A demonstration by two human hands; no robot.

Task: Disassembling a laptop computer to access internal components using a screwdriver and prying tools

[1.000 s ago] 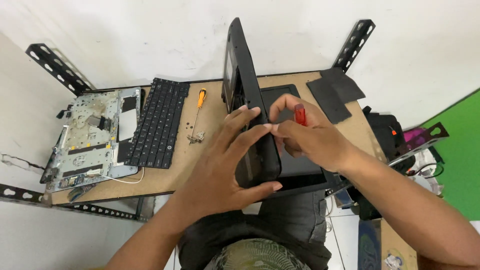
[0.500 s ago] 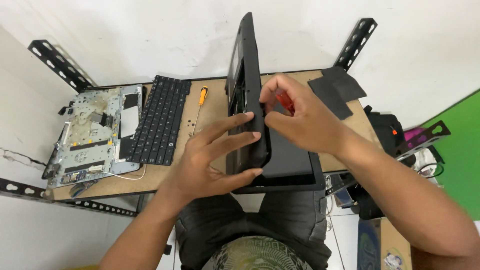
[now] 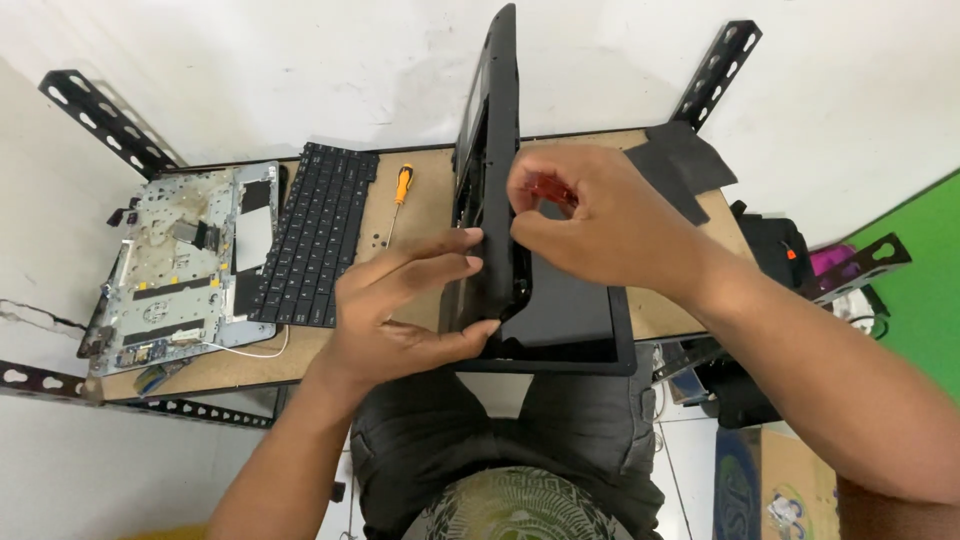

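Left hand (image 3: pixel 405 300): clenched on the lower edge of the laptop base shell (image 3: pixel 490 190), fingers across its outer face, thumb beneath. The shell stands upright on edge on the desk (image 3: pixel 420 215), hinged to the display panel (image 3: pixel 565 310), which lies flat and overhangs the near edge toward the person's lap.

Right hand (image 3: pixel 590 215): grasping a red-handled screwdriver (image 3: pixel 548 188), with only part of the handle showing between the fingers; the tip is hidden against the shell's inner face.

Beyond the left hand's fingertips lies an orange-handled screwdriver (image 3: pixel 402 185). Further out to that hand's left are 1 detached keyboard (image 3: pixel 318 235) and 1 bare metal chassis plate (image 3: pixel 185 265). Past the right hand lie dark flat covers (image 3: pixel 680 165).

Judgement: the step in hand appears to be working at a fastening near the hinge, from inside the shell. The next move calls for a steady left-hand brace while the tool stays seated squarely.
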